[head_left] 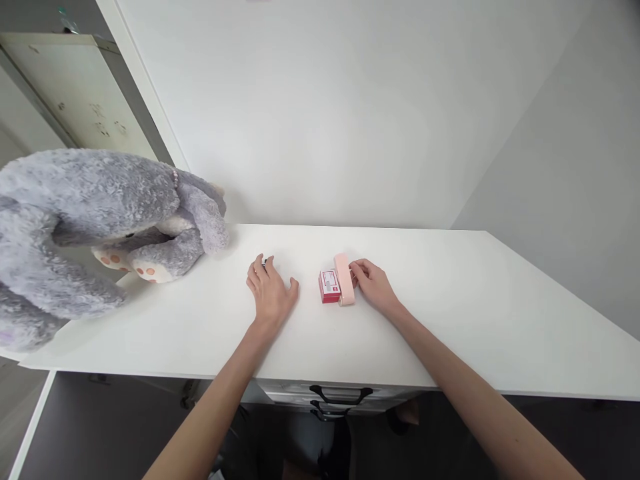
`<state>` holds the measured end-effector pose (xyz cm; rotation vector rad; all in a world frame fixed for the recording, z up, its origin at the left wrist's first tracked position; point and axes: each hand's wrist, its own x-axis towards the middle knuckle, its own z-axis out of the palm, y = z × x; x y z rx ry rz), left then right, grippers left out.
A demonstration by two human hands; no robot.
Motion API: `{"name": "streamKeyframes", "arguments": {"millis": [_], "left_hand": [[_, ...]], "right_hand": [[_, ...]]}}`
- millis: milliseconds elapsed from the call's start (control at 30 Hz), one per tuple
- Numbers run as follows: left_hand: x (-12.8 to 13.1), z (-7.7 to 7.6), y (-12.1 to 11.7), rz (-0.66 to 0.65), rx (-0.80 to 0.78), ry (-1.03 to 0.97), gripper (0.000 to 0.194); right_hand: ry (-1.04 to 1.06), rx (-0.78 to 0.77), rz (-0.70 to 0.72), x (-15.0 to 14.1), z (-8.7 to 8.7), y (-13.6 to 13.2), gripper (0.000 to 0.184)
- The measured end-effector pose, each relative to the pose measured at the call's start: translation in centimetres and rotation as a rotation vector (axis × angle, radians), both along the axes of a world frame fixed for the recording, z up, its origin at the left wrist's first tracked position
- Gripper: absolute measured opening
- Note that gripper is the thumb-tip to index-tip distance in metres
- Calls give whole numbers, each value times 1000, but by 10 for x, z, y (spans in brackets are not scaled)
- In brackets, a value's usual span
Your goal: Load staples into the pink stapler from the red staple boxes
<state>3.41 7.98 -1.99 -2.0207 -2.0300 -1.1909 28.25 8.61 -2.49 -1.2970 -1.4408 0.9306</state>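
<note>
A pink stapler (345, 280) lies on the white table (450, 313) with a small red box (329, 286) right beside it on the left. My right hand (373, 283) rests at the stapler's right side, its fingertips curled against it. My left hand (270, 290) lies flat on the table to the left of the box, fingers stretched forward. A small dark thing (266, 261) shows at its fingertips; I cannot make it out.
A large grey plush toy (100, 227) sprawls over the table's left end. White walls meet at the far corner. A drawer unit with black handles (335, 398) sits under the front edge.
</note>
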Motion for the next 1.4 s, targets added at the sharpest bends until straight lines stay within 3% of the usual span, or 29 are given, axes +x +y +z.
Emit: {"name": "streamKeyframes", "arguments": {"millis": [133, 233, 567, 933, 1100, 1300, 1400], "left_hand": [[-1, -6, 3, 4, -82, -20, 65], [-1, -5, 3, -70, -100, -16, 57], [3, 1, -1, -615, -176, 93, 58], [12, 12, 7, -860, -234, 108, 72], [9, 6, 9, -838, -217, 68, 79], [10, -4, 15, -469, -264, 72, 69], [13, -6, 16, -366, -241, 156, 64]], "right_hand": [[3, -10, -4, -1, 1, 0, 31], [8, -10, -9, -1, 1, 0, 32], [0, -13, -7, -1, 0, 1, 31], [8, -4, -2, -1, -4, 4, 31], [9, 4, -3, -1, -3, 4, 31], [22, 9, -17, 0, -6, 5, 34], [85, -20, -47, 1, -8, 6, 39]]}}
